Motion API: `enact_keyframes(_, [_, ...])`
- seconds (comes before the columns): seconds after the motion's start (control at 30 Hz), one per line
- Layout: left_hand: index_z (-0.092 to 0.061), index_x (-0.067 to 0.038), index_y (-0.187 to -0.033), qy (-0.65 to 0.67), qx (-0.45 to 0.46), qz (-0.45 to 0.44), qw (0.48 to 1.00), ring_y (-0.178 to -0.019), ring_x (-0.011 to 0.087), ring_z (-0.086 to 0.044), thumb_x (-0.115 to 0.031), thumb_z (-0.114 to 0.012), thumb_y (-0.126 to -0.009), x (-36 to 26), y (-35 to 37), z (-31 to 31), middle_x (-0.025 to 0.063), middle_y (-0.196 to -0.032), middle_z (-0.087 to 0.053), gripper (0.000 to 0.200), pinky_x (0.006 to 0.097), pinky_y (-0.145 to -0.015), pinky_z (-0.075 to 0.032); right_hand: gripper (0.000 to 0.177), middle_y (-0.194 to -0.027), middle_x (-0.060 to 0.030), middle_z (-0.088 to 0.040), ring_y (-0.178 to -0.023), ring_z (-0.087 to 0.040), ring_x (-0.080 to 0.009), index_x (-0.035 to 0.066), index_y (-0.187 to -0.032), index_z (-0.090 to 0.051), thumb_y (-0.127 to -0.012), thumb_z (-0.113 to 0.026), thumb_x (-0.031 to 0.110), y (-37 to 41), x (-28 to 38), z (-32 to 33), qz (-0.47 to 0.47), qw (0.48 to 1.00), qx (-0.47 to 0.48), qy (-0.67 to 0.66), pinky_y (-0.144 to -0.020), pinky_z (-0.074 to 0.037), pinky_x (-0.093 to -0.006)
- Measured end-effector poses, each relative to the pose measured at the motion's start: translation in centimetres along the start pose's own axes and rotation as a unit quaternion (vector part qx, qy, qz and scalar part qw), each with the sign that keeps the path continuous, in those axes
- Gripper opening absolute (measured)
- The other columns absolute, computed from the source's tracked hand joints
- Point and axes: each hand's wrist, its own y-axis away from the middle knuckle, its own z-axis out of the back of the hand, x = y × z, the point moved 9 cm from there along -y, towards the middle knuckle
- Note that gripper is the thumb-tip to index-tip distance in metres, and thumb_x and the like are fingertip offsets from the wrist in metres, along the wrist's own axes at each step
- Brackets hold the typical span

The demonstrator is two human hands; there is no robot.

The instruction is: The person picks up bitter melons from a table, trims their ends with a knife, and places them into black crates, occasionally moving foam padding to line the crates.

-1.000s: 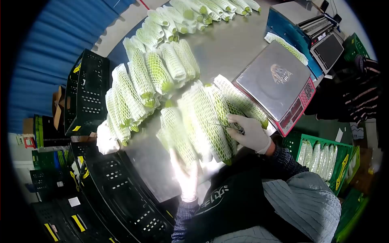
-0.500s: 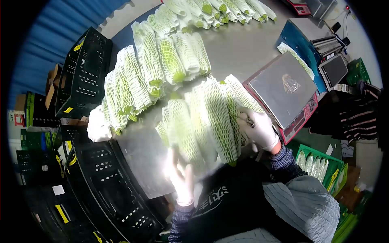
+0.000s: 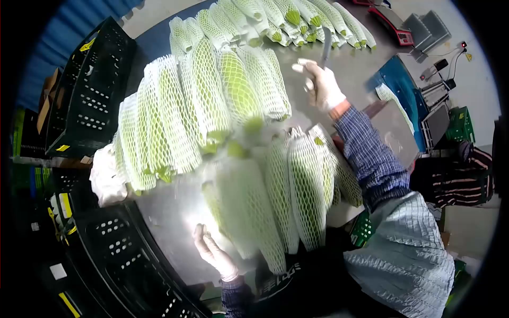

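My gloved right hand (image 3: 322, 87) is raised over the metal table (image 3: 307, 119), closed round a knife (image 3: 326, 46) whose blade points away from me. At the near left, my gloved left hand (image 3: 214, 255) has its fingers stretched out, holding nothing, beside a near row of long green vegetables in white foam net sleeves (image 3: 306, 185). Their left part is blurred by glare. A second row of sleeved vegetables (image 3: 204, 90) lies just beyond, their green ends toward me. Several more sleeved vegetables (image 3: 286, 18) lie at the far edge.
Black perforated crates (image 3: 93, 85) stand at the left, with another black crate (image 3: 127, 244) nearer me. A scale (image 3: 395, 132) sits right, partly behind my forearm. A white plastic bag (image 3: 108, 177) lies at the table's left edge. A red scale (image 3: 392, 26) stands far right.
My right hand has left the near row, moved away from me and now holds a knife. My left hand has come off the sleeved vegetables toward the left. The view has shifted.
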Motion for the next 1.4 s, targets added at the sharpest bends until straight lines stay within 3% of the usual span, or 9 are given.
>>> enact_keyframes(0.03, [-0.050,0.001,-0.132,-0.014,-0.006,0.007,1.000,-0.120,0.0204,-0.055,-0.022,-0.047,-0.105,1.6,-0.5,0.2,0.0120,-0.132,-0.055,0.035,0.0348,-0.106,-0.041,0.036,-0.109,-0.0086,-0.069,-0.047,-0.044,-0.0089,0.002,-0.122,-0.058,-0.093,-0.052,0.023,-3.4,-0.9,-0.2,0.011,1.000,-0.007,-0.019,-0.033,-0.031,-0.0278])
enact_keyframes(0.1, [-0.051,0.002,-0.128,0.173,0.040,0.079,0.981,-0.115,0.0171,-0.055,-0.018,-0.045,-0.105,5.1,-0.8,-0.8,0.0124,-0.129,-0.056,0.031,0.0316,-0.104,-0.042,0.036,-0.091,-0.0080,-0.068,-0.048,-0.046,-0.0126,0.004,-0.120,-0.060,-0.093,-0.052,0.027,-8.7,-2.5,-0.5,-0.034,0.998,-0.013,-0.047,-0.035,-0.033,-0.0325])
enact_keyframes(0.17, [-0.051,0.003,-0.126,0.089,0.031,0.001,0.996,-0.113,0.0164,-0.054,-0.015,-0.044,-0.105,5.5,-0.5,-1.2,0.0125,-0.125,-0.057,0.029,0.0310,-0.103,-0.042,0.032,-0.060,-0.0044,-0.049,-0.050,-0.047,-0.0197,0.005,-0.108,-0.063,-0.093,-0.053,0.032,-12.8,-3.9,-0.7,-0.065,0.995,-0.056,-0.045,-0.039,-0.033,-0.0402])
enact_keyframes(0.23, [-0.053,0.004,-0.123,-0.242,0.015,-0.057,0.969,-0.113,0.0215,-0.054,-0.012,-0.045,-0.103,4.1,-0.6,-1.3,0.0140,-0.122,-0.056,0.027,0.0339,-0.101,-0.042,0.029,-0.062,-0.0062,-0.051,-0.050,-0.048,-0.0204,0.005,-0.101,-0.062,-0.090,-0.055,0.031,-17.9,-5.9,-0.5,-0.065,0.994,-0.053,-0.077,-0.040,-0.034,-0.0425])
enact_keyframes(0.4, [-0.054,0.003,-0.121,-0.331,0.019,-0.068,0.941,-0.118,0.0270,-0.051,-0.011,-0.048,-0.100,3.8,-0.3,-1.4,0.0174,-0.126,-0.053,0.026,0.0378,-0.103,-0.039,0.015,-0.062,-0.0065,-0.047,-0.046,-0.038,-0.0198,0.008,-0.097,-0.054,-0.085,-0.056,0.016,-20.3,-6.7,-1.3,-0.073,0.986,-0.072,-0.129,-0.041,-0.026,-0.0427])
enact_keyframes(0.67, [-0.050,0.006,-0.125,-0.360,0.060,-0.116,0.924,-0.120,0.0352,-0.050,-0.004,-0.044,-0.096,4.5,-0.1,-1.4,0.0234,-0.132,-0.048,0.031,0.0424,-0.104,-0.039,0.020,-0.056,0.0024,-0.043,-0.055,-0.048,-0.0174,0.005,-0.099,-0.058,-0.091,-0.049,0.020,-19.7,-6.4,-1.9,-0.081,0.973,0.002,-0.217,-0.048,-0.032,-0.0324])
enact_keyframes(0.87, [-0.052,0.004,-0.123,-0.310,0.020,-0.154,0.938,-0.113,0.0280,-0.053,-0.007,-0.046,-0.097,5.7,0.1,-0.7,0.0173,-0.126,-0.053,0.028,0.0358,-0.101,-0.040,0.037,-0.065,0.0038,-0.047,-0.062,-0.049,-0.0148,0.007,-0.124,-0.056,-0.090,-0.045,0.016,-19.1,-5.0,-2.1,-0.054,0.970,0.023,-0.236,-0.056,-0.037,-0.0386])
enact_keyframes(1.07, [-0.056,0.001,-0.118,-0.004,-0.120,0.125,0.985,-0.101,0.0154,-0.055,-0.013,-0.056,-0.095,12.7,-0.1,3.4,0.0090,-0.111,-0.060,0.028,0.0278,-0.092,-0.044,0.035,-0.068,0.0034,-0.050,-0.063,-0.049,-0.0140,0.007,-0.124,-0.054,-0.092,-0.042,0.017,-19.5,-4.6,-1.9,-0.042,0.962,0.020,-0.270,-0.059,-0.037,-0.0394])
enact_keyframes(1.4, [-0.056,-0.001,-0.116,0.118,-0.148,0.205,0.960,-0.093,0.0193,-0.058,-0.015,-0.051,-0.096,10.8,-0.2,0.9,0.0110,-0.104,-0.062,0.025,0.0296,-0.088,-0.049,0.031,-0.070,-0.0024,-0.057,-0.062,-0.053,-0.0154,0.001,-0.118,-0.055,-0.093,-0.043,0.014,-20.3,-3.5,-1.6,-0.035,0.953,0.045,-0.297,-0.050,-0.040,-0.0337])
